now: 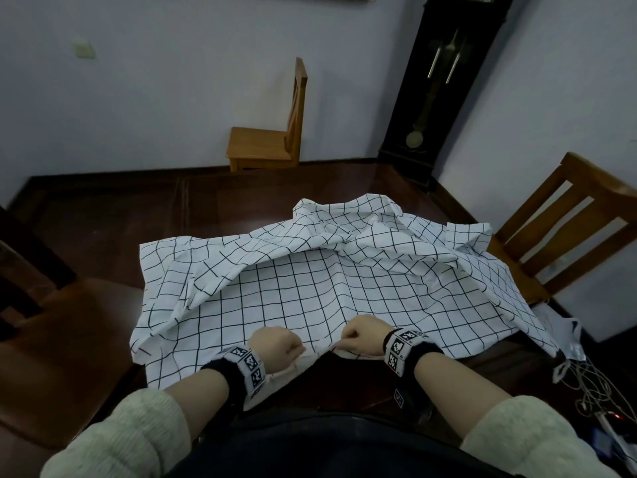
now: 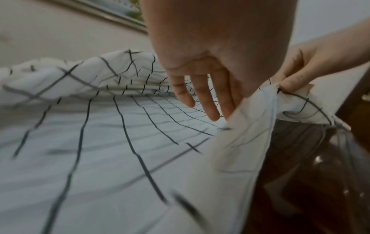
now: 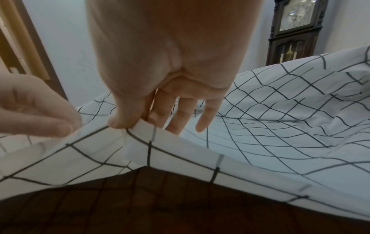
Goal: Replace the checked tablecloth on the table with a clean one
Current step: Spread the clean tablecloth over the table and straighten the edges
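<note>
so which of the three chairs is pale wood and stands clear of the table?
The chair against the far wall: light honey wood, well apart from the table. The left one and right one are darker and pulled up to it.

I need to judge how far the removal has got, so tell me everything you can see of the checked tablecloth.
The checked tablecloth is thin white fabric with a grid of fine dark lines. It lies rumpled on the dark wooden table, its far part folded back toward the person in loose ridges, leaving the far tabletop bare. The right side droops past the table edge. At the near edge, the left hand and the right hand each pinch the hem, close together, lifting it slightly off the wood.
</note>
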